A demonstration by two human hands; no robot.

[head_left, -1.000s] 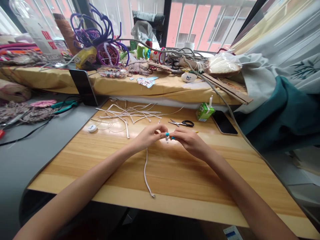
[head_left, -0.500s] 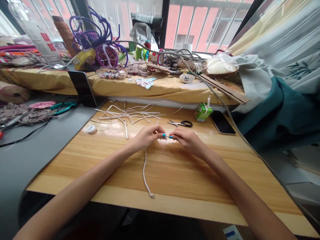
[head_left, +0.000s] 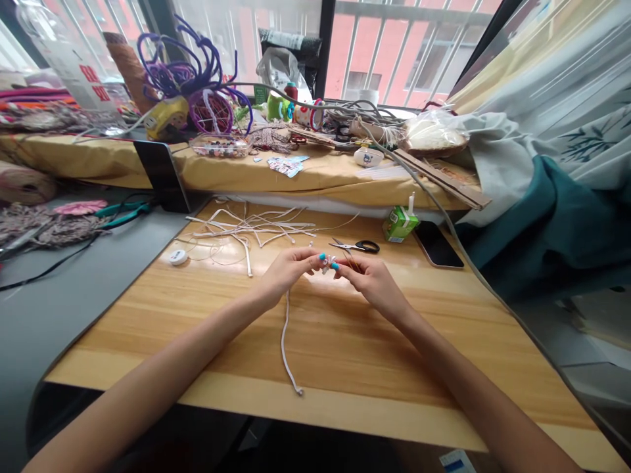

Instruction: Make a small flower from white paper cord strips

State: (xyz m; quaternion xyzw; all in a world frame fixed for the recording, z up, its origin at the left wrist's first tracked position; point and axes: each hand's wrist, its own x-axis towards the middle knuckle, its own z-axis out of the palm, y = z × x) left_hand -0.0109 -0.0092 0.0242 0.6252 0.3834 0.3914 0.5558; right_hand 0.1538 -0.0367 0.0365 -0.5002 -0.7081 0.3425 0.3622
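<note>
Over the middle of the wooden table, my left hand (head_left: pixel 290 270) and my right hand (head_left: pixel 369 281) meet, thumbs almost together. Both are closed in a pinch on a small white knotted cord piece (head_left: pixel 327 264), partly covered by the fingers. From beneath my left hand a white cord (head_left: pixel 284 338) hangs down across the tabletop toward the front edge, ending in a small knot. Just beyond my right hand lies a pair of scissors (head_left: pixel 362 246) with black handles. Loose white cords (head_left: pixel 256 226) are strewn behind my left hand.
A round white spool (head_left: pixel 178 257) lies on the left of the table (head_left: pixel 394 387). At the back right are a green drink carton (head_left: pixel 400 223) and a black phone (head_left: pixel 438 243). A cluttered ledge (head_left: pixel 315 177) runs along the window, and a grey cable crosses the right side.
My hands have turned the knotted piece, so more of its white loops show between the thumbs. The fingers of my right hand have shifted, and the hanging cord stays almost where it was.
</note>
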